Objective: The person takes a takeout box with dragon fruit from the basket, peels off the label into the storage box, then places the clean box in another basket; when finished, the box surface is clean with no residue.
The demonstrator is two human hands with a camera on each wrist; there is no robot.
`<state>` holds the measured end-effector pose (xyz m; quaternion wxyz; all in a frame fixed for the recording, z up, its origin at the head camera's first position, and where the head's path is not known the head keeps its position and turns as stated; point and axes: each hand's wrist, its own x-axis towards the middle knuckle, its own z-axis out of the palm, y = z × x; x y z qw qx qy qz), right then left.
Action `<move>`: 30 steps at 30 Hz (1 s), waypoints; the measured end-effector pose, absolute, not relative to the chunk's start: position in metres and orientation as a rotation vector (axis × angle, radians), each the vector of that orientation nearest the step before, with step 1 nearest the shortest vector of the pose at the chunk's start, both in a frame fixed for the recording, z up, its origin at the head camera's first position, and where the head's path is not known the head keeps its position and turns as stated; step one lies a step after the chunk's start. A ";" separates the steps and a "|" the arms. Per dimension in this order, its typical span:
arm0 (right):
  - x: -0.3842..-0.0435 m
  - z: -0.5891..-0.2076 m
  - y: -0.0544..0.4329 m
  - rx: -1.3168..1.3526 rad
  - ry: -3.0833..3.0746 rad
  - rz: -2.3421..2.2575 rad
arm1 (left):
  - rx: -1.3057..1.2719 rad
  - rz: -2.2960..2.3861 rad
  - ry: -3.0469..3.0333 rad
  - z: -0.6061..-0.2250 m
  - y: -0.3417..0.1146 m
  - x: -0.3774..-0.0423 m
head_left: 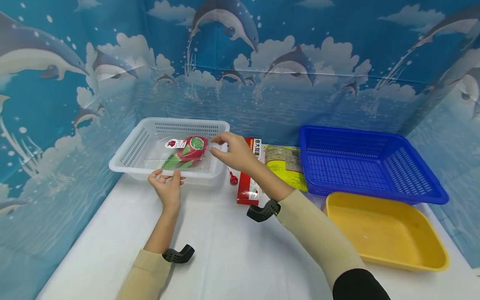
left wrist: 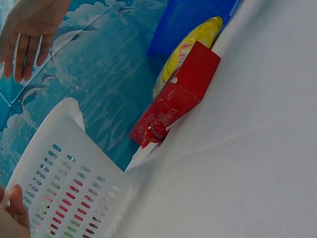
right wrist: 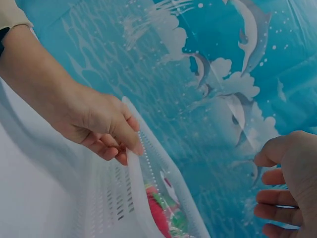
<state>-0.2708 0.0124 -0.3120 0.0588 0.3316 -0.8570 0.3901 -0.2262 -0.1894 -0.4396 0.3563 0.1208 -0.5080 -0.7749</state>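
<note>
A white basket [head_left: 129, 170] stands at the left, its front side tilted up a little. Inside lies a clear plastic package [head_left: 151, 156] with a red and green dragon fruit [head_left: 198, 152] and a white label. My left hand [head_left: 167, 189] pinches the front rim, thumb on top and fingers curled beneath; the right wrist view shows this grip from the side. Over the basket's right side is my right hand [head_left: 235, 153], its fingers loosely bent with nothing between them. In the left wrist view the fingers of that right hand [left wrist: 32, 34] are spread and bare.
Right of the white basket lie a red lollipop [head_left: 233, 179], a red and white box [head_left: 248, 189] and a yellow bag [head_left: 286, 168]. Farther right are a blue basket [head_left: 375, 200] and a yellow tray [head_left: 390, 260]. A dolphin-print curtain [head_left: 210, 100] hangs behind.
</note>
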 end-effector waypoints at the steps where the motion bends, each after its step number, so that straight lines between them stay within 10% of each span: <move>1: -0.274 -0.313 0.009 0.990 -2.603 1.191 | 0.307 -2.006 -1.306 -0.440 -0.189 -0.226; 30: -0.314 -0.363 -0.071 0.360 -2.650 2.063 | 0.275 -2.003 -1.326 -0.443 -0.192 -0.227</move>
